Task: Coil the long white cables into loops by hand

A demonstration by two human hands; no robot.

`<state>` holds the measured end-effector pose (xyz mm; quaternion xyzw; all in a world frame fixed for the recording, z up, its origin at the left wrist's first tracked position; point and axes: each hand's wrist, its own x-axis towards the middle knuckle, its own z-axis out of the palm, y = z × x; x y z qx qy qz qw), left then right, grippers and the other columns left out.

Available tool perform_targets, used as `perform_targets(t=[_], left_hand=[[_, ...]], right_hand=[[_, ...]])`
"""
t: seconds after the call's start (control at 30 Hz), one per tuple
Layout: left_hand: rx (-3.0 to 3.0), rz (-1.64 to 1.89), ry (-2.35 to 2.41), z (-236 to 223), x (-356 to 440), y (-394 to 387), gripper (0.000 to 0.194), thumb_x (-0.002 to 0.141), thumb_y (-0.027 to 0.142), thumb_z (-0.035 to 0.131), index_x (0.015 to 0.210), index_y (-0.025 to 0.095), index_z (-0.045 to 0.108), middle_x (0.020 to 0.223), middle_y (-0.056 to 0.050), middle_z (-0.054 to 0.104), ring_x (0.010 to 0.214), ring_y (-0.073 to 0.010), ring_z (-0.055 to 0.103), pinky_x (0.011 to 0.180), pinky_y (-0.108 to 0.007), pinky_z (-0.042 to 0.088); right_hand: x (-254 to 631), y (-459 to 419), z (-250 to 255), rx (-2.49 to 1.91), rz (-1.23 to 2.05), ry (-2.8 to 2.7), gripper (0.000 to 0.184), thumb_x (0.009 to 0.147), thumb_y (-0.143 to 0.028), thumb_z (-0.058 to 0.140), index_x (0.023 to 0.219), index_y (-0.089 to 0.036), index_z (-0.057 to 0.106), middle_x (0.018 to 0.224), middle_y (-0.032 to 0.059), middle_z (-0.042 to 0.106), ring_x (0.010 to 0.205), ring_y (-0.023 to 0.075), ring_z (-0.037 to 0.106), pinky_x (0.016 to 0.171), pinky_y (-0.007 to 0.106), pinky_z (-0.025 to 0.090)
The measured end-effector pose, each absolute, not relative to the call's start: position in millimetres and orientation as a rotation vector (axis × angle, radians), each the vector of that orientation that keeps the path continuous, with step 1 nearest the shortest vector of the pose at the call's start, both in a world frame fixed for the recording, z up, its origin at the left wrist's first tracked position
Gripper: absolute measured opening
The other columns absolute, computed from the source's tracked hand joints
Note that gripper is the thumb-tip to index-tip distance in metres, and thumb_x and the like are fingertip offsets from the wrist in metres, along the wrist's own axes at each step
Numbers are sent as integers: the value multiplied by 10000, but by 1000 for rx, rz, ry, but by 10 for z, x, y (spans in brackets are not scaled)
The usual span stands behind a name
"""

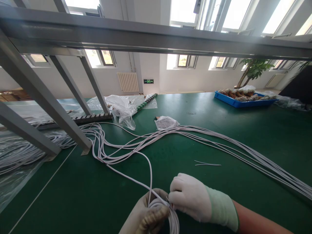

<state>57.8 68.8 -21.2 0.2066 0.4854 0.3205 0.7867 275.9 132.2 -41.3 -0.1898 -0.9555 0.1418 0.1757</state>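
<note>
- the left hand (146, 216), gloved, sits at the bottom edge at about 6 o'clock, its grip clenched around a coil of white cable (168, 213), the loops passing between its fingers.
- the right hand (188, 198), also in a pale glove with a green cuff, is just to the 3 o'clock side of the left one and touches it; its fingertips are pinched on the cable where the coil meets the loose run.
- the coil lies low over the green tabletop (219, 143), right in front of the person, and partly runs off the bottom of the frame.
- from the coil one strand rises in a tall loop toward 12 o'clock and joins the long bundle of white cables (243, 151), which sweeps across the tabletop from 9 o'clock to 4 o'clock.
- a short cut piece of wire (207, 163) lies alone on the tabletop, near the bundle, toward 1 o'clock from the hands.
- a small clear bag (165, 123) rests against the bundle at 12 o'clock; a larger crumpled plastic bag (123, 109) lies toward 11 o'clock.
- a blue tray (241, 102) filled with parts stands far off at 2 o'clock, with a potted plant (253, 68) behind it.
- grey metal frame legs (48, 110) slant down onto the tabletop at 10 o'clock.
</note>
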Motion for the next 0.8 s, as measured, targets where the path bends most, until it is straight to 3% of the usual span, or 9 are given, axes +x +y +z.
perform_targets(t=[0.17,0.27,0.37,0.43,0.53,0.63,0.73,0.8], left_hand=[[509,686,1040,-218,654,741,552,538,377,990,961,175,700,949,-87,714,967,-304,656,1013,-482,463],[689,686,1140,-237,741,725,495,596,342,948,991,196,687,927,-74,714,911,-298,651,899,-435,498],[957,762,1341,-268,830,676,321,669,312,874,935,256,703,889,-45,705,860,-292,631,814,-387,477],[1047,779,1436,-275,849,656,237,711,334,842,894,278,703,872,-43,703,870,-306,634,811,-385,464],[951,732,1411,-265,778,685,349,710,462,860,928,265,671,877,-53,713,900,-331,659,839,-417,477],[797,694,1276,-271,654,746,549,636,539,913,985,216,640,909,-76,728,918,-336,671,869,-461,495],[656,760,1113,-294,584,764,616,563,464,981,980,186,622,843,-51,724,845,-278,654,836,-428,495],[582,791,1017,-292,580,746,618,567,441,989,987,174,621,810,-29,711,800,-234,634,804,-390,477]], right_hand=[[2747,1277,-290,-581,769,-2655,180,978,-275,507,825,-208,572,797,9,550,657,156,412,619,298,367],[2687,1252,-295,-980,1127,-2487,189,889,-230,575,707,-210,528,708,-27,499,626,135,416,587,273,360],[2614,1269,-331,-1479,1592,-2222,192,834,-248,632,660,-197,570,635,-36,507,570,129,452,503,247,346],[2587,1296,-329,-1585,1711,-2119,203,825,-249,633,637,-187,584,600,-34,499,538,129,449,457,237,322],[2623,1346,-252,-1541,1705,-2037,278,923,-317,569,680,-183,585,614,-33,497,534,121,448,455,228,330],[2737,1400,-147,-1361,1548,-1927,411,1057,-476,411,891,-173,634,675,-29,517,558,128,473,516,246,426],[2835,1437,-129,-1046,1216,-2103,294,1021,-432,566,1113,-179,686,873,17,588,710,156,540,660,293,503],[2853,1436,-180,-822,1109,-2315,243,970,-383,674,1132,-207,717,988,35,595,796,169,559,716,300,500]])
